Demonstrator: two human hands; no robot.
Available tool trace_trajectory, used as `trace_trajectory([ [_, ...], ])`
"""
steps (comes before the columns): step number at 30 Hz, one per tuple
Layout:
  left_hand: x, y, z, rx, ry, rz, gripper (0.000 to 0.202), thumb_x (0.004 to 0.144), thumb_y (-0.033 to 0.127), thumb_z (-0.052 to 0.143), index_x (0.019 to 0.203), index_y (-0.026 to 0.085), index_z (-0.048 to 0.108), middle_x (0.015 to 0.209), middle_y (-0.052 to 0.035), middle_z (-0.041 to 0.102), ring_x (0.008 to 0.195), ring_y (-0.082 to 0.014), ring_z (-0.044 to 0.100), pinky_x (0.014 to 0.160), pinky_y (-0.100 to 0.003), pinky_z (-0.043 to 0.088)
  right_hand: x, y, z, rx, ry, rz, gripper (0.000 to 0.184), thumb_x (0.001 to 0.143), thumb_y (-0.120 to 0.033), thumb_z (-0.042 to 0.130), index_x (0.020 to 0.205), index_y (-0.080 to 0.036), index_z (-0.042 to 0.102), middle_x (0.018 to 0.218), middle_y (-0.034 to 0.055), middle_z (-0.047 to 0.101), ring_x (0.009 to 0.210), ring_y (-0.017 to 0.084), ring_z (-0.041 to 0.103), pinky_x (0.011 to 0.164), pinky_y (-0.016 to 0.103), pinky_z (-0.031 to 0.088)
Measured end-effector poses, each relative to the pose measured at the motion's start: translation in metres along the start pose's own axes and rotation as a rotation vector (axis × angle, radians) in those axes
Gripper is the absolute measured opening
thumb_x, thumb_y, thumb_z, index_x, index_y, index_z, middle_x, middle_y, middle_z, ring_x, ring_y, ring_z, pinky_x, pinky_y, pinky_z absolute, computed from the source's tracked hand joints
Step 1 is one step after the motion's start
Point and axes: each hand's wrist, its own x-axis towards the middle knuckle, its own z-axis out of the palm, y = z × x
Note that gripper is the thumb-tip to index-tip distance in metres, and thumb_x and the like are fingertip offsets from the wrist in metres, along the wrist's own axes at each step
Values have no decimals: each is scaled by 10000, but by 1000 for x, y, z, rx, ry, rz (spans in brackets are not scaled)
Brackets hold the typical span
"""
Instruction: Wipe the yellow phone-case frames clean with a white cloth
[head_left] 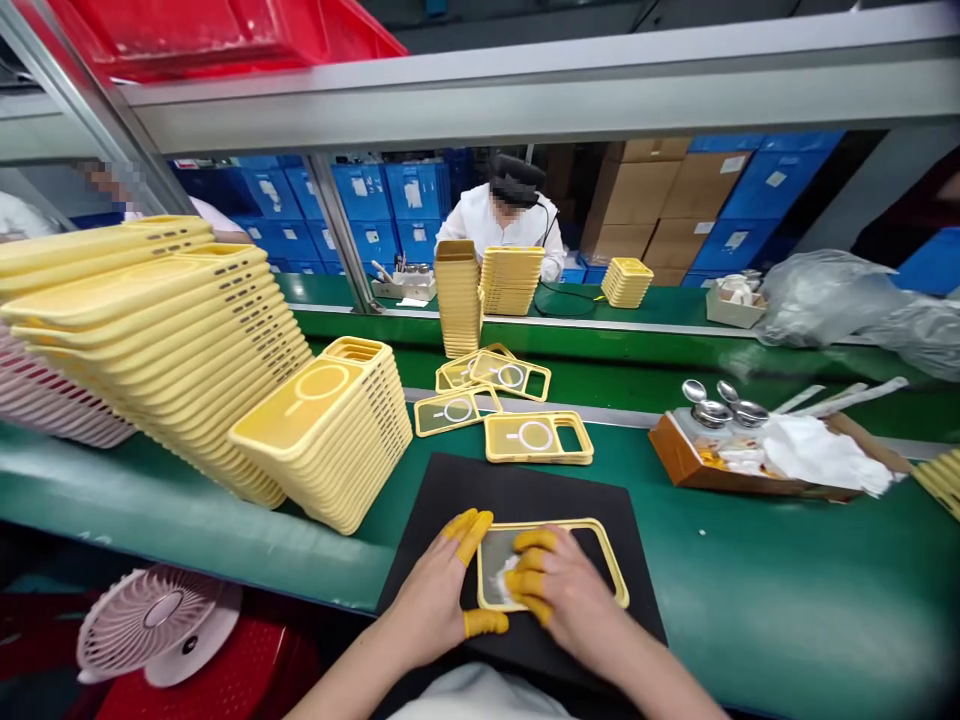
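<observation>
A yellow-rimmed phone case (493, 548) with a clear panel lies flat on the black mat (480, 482), its camera opening partly behind my right hand. Yellow finger covers sit on the fingers of both hands. My left hand (431, 598) braces the left end of the case, fingers at the upper corner and thumb by the lower one. Bunched fingers of my right hand (571, 600) press a crumpled white wipe (504, 582) onto the inside of the panel. Just beyond the mat, a phone case with a white ring (535, 436) rests beside several loose ones (454, 410).
Tall stacks of yellow cases (172, 330) and a shorter stack (330, 430) stand left. A cardboard tray (679, 460) holds white wipes and small metal-topped bottles on the right. A metal shelf beam (525, 100) crosses above; another person (499, 220) sits opposite. A pink fan (161, 615) is lower left.
</observation>
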Motion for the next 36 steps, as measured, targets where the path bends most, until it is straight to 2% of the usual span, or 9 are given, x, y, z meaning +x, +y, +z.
trace_trajectory([
  [4, -1, 1, -1, -30, -26, -42, 969, 647, 485, 757, 1416, 218, 232, 1403, -137, 407, 1332, -289, 308, 1081, -491, 325, -14, 12, -28, -83, -26, 59, 103, 847, -208, 579, 848, -291, 641, 835, -36, 670, 970, 188, 531, 921, 413, 318],
  [10, 0, -1, 1, -17, -28, -33, 934, 678, 489, 732, 1413, 200, 233, 1400, -148, 409, 1330, -290, 311, 1083, -498, 317, 8, -5, 0, 62, -45, -32, 155, 856, -176, 530, 791, -268, 637, 798, -30, 656, 934, 162, 544, 963, 397, 321],
  [15, 0, 0, -1, -31, -47, -54, 1020, 630, 515, 756, 1429, 227, 191, 1416, -138, 388, 1335, -292, 300, 1082, -496, 320, -13, 25, -20, -169, 47, 107, 117, 839, -214, 580, 917, -272, 646, 883, -2, 662, 988, 208, 524, 904, 421, 337],
  [21, 0, 1, 0, 70, -68, -25, 895, 707, 501, 691, 1405, 158, 247, 1390, -156, 414, 1333, -286, 299, 1093, -477, 315, 11, -5, 27, -140, 213, 97, 220, 790, -87, 504, 868, -229, 653, 820, 22, 636, 881, 200, 524, 949, 436, 339],
  [23, -2, 3, 1, 132, -58, 13, 857, 745, 472, 655, 1414, 155, 223, 1401, -152, 400, 1339, -285, 289, 1089, -476, 323, 10, -8, 29, -144, 233, 140, 255, 775, -62, 492, 878, -229, 655, 835, 26, 634, 915, 206, 522, 971, 449, 331],
  [25, -2, 4, 2, 223, -38, 94, 800, 789, 439, 602, 1423, 157, 205, 1418, -149, 378, 1344, -289, 281, 1074, -473, 348, -2, 2, 13, -171, 238, 229, 218, 797, -86, 512, 872, -227, 660, 845, 32, 636, 954, 215, 525, 950, 448, 363],
  [28, 4, -3, 1, 405, 34, 281, 689, 829, 440, 540, 1398, 139, 294, 1376, -183, 431, 1289, -330, 375, 1000, -472, 433, -25, 34, -40, -246, 306, 348, 120, 833, -186, 561, 827, -239, 669, 856, 19, 650, 939, 192, 557, 852, 358, 459],
  [32, 26, -21, -4, 508, 127, 473, 376, 880, 449, 451, 1055, 167, 627, 897, -139, 688, 850, -297, 666, 720, -414, 577, -33, 91, -127, -512, 593, 557, 237, 885, -298, 499, 955, -132, 652, 995, 132, 622, 1004, 237, 536, 884, 426, 442],
  [36, 44, -30, -12, 174, 86, 271, 383, 918, 258, 283, 655, 216, 559, 559, -17, 595, 506, -176, 599, 471, -281, 505, -16, 144, -178, -656, 701, 663, 335, 936, -351, 401, 906, -101, 623, 963, 65, 596, 1038, 223, 533, 916, 457, 400],
])
